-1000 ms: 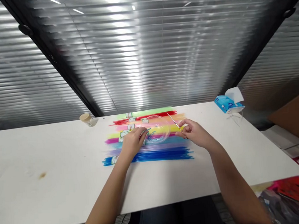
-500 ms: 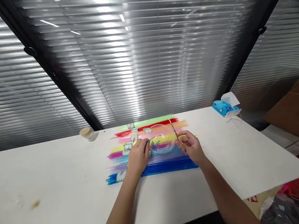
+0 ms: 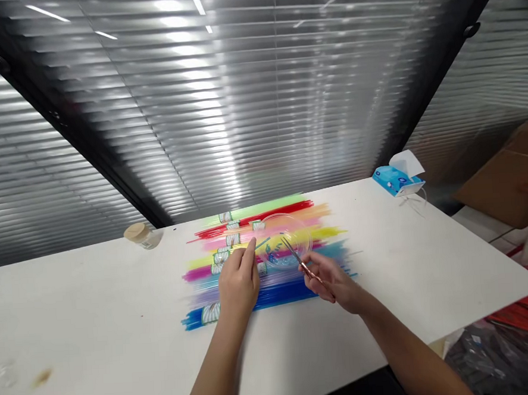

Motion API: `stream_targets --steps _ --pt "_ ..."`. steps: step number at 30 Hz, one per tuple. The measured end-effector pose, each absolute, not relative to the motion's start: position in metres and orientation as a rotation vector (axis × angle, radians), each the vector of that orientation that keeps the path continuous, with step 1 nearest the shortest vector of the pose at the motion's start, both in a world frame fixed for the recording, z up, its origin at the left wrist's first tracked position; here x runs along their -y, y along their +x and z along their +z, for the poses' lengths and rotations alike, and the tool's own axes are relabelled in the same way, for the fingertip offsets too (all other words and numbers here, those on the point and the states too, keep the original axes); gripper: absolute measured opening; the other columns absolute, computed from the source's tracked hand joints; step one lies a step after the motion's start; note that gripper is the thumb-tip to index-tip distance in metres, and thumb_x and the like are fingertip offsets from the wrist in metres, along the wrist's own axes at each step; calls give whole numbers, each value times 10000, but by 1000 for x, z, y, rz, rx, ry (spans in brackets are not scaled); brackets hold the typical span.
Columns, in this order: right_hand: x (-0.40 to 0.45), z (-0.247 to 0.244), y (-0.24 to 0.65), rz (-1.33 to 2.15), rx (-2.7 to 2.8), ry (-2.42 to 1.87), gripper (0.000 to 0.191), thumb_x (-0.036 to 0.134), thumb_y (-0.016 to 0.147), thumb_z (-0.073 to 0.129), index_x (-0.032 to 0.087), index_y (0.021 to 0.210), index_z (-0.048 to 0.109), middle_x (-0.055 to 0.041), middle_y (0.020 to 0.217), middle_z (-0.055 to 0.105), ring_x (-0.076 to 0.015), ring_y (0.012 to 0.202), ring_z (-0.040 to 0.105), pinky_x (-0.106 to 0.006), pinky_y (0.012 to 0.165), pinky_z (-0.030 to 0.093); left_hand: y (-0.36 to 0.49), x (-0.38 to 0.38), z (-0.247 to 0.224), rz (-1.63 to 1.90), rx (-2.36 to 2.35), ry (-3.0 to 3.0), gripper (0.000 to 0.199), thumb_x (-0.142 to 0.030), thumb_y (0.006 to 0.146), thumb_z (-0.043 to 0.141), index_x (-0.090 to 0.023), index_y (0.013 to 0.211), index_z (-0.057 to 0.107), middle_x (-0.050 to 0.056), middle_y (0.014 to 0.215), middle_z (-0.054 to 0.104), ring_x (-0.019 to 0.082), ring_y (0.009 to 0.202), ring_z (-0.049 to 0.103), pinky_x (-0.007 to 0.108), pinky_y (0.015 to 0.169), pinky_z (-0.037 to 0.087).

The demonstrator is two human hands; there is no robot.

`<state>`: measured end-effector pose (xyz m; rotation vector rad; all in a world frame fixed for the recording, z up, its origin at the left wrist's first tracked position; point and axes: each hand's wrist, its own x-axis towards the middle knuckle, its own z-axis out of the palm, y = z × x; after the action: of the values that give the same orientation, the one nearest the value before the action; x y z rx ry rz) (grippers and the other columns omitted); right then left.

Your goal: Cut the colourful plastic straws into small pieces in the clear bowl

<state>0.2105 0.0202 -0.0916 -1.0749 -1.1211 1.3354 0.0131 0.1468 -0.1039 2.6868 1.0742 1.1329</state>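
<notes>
Now left fingers (image 3: pixel 251 253) pinch blue strip (image 3: pixel 263 243), long axis rightward over bowl (image 3: pixel 310 236); right fingers (image 3: pixel 315 257) curl round scissors (image 3: pixel 305 269), blades (image 3: pixel 291 250) aimed far-left, just right of strip's tip.

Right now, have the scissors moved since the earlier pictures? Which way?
Yes: judged against the red straw bundle, the scissors have shifted nearer the camera, their tips also leftward.

Office-like room: blinds (image 3: pixel 250 115), white table (image 3: pixel 96 309)

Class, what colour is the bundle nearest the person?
The bundle is deep blue, best seen in the head view.
</notes>
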Motion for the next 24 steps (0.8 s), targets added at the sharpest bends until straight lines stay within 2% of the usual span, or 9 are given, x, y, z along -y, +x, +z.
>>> stream_targets --steps 5,9,15,24 --pt "-15 -93 199 1345 1129 -1175 365 518 901 674 199 992 522 74 660 411 -47 452 237 -234 439 185 11 -140 -103 1035 -1215 2808 417 -230 1018 373 -262 1409 512 41 849 648 141 680 570 251 585 388" --pt "-16 -95 192 1303 1096 -1198 341 499 914 659 196 991 523 73 646 395 -62 481 264 -229 447 207 14 -135 -101 1063 -1171 2905 356 -248 1022 408 -228 1353 539 13 775 669 116 606 578 244 546 379" --pt "-18 -103 188 1252 1082 -1204 377 501 900 670 168 1026 548 73 635 410 -57 477 286 -208 435 240 20 -132 -98 1329 -1028 2874 127 -219 980 521 -187 1088 581 -19 791 707 95 609 628 216 515 391" --pt "-20 -103 191 1189 1104 -1208 355 468 930 637 150 1076 578 72 594 434 -61 458 322 -205 428 264 19 -134 -98 1405 -920 2904 97 -181 933 583 -167 1027 605 -31 681 640 96 549 571 226 516 368"
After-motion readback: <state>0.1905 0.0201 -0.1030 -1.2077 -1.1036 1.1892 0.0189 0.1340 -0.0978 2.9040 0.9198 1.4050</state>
